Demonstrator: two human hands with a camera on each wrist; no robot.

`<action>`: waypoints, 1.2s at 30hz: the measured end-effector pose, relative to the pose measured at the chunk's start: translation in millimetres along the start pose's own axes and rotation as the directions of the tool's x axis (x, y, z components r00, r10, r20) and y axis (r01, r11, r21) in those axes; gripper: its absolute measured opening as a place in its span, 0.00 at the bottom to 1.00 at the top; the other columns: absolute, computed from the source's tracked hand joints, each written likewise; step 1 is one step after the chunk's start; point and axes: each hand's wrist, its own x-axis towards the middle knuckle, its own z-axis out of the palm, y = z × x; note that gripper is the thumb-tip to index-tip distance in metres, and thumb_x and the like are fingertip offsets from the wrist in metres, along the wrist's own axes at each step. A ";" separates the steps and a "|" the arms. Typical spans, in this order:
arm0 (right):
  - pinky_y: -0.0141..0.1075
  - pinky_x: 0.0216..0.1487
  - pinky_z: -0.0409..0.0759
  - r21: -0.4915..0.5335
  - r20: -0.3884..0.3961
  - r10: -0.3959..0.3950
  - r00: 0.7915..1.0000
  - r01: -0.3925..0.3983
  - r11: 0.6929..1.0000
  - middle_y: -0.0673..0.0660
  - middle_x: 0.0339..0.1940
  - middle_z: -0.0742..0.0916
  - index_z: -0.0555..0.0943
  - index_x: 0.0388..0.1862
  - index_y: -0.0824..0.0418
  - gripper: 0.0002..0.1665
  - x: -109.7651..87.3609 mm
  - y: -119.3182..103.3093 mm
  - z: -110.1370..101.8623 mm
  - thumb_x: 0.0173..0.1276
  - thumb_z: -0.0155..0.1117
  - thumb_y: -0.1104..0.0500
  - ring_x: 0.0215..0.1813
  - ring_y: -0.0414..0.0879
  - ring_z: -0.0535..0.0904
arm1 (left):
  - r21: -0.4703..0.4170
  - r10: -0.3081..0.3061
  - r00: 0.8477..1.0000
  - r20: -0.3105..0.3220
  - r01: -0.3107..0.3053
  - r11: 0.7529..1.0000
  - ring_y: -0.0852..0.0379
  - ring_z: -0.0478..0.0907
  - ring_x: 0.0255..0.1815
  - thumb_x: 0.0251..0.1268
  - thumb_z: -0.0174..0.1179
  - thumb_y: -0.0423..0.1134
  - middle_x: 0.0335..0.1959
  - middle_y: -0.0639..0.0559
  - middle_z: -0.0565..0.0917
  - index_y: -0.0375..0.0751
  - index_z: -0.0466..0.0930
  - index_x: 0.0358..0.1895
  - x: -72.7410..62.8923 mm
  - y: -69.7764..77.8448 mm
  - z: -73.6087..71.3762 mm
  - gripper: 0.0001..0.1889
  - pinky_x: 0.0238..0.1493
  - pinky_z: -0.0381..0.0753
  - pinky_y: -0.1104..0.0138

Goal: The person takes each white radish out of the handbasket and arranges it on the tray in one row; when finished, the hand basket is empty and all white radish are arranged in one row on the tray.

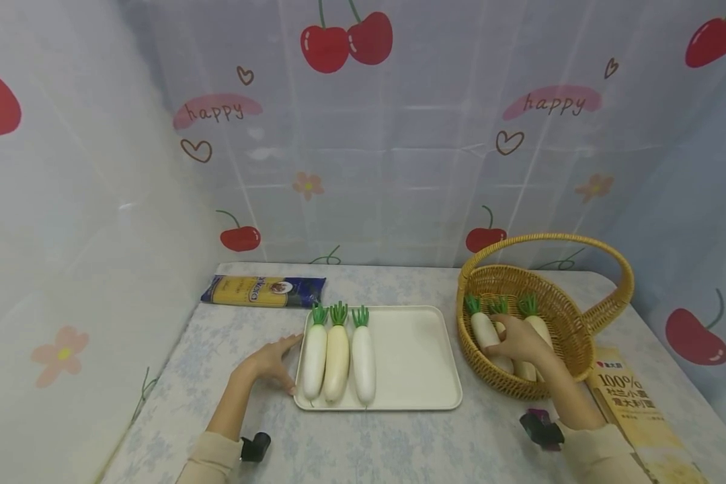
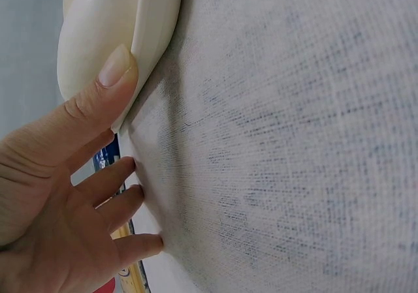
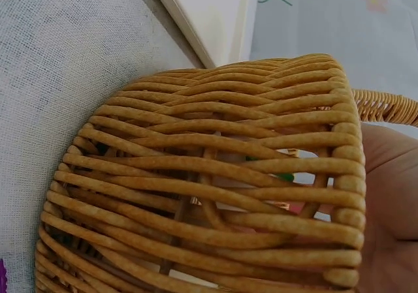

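My left hand (image 1: 272, 364) rests at the left edge of a cream tray (image 1: 411, 356), thumb on its rim and the other fingers spread on the cloth. Three radishes with green tops lie side by side on the tray: a white radish (image 1: 314, 363), a yellowish one (image 1: 337, 363) and another white one (image 1: 364, 363). My right hand (image 1: 523, 341) reaches into a wicker basket (image 1: 502, 386), fingers curled over the middle radish there. A white radish (image 1: 482, 329) lies left of it and a yellowish radish (image 1: 540, 326) to the right. The basket wall hides most of this hand in the right wrist view.
A blue and yellow pasta packet (image 1: 266, 291) lies behind the tray on the left. Right of the basket is a yellow printed package (image 1: 635, 410). The basket's tall handle (image 1: 550, 236) arches over it. A printed curtain (image 1: 363, 148) closes off the back and sides.
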 end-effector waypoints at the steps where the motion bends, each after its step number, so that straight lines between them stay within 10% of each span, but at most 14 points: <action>1: 0.49 0.36 0.81 -0.001 0.002 0.004 1.000 -0.004 1.000 0.73 0.41 0.82 0.63 0.60 0.83 0.43 0.0 -0.5 -0.3 0.55 0.71 0.59 0.41 0.62 0.80 | 0.001 0.000 1.000 -0.001 0.000 1.000 0.32 0.50 0.71 0.25 0.80 0.35 0.71 0.35 0.58 0.40 0.57 0.72 -0.5 0.7 -0.2 0.60 0.67 0.53 0.39; 13: 0.47 0.35 0.80 -0.054 0.057 -0.033 0.998 0.037 0.998 0.74 0.46 0.80 0.64 0.60 0.83 0.41 0.6 2.1 0.6 0.54 0.69 0.60 0.41 0.60 0.79 | -0.017 0.041 0.999 0.023 -0.041 0.999 0.30 0.50 0.70 0.22 0.82 0.43 0.71 0.33 0.58 0.41 0.58 0.72 0.8 -1.0 -2.0 0.61 0.66 0.52 0.37; 24: 0.50 0.41 0.81 0.142 0.047 0.014 0.999 -0.020 0.990 0.79 0.53 0.76 0.63 0.63 0.79 0.45 -4.7 16.1 -0.4 0.56 0.70 0.54 0.50 0.68 0.77 | 0.020 0.009 1.000 0.000 -0.009 1.000 0.32 0.51 0.71 0.26 0.80 0.36 0.71 0.34 0.58 0.39 0.57 0.72 -0.7 3.8 -1.0 0.59 0.68 0.53 0.40; 36: 0.48 0.52 0.80 0.563 0.212 0.048 0.976 -0.163 0.810 0.76 0.58 0.71 0.49 0.70 0.79 0.45 -3.3 31.9 -4.7 0.69 0.57 0.53 0.55 0.58 0.76 | 0.020 0.016 1.000 -0.009 -0.015 1.000 0.31 0.50 0.71 0.26 0.80 0.34 0.71 0.33 0.58 0.38 0.57 0.72 -2.2 2.2 0.3 0.59 0.67 0.53 0.39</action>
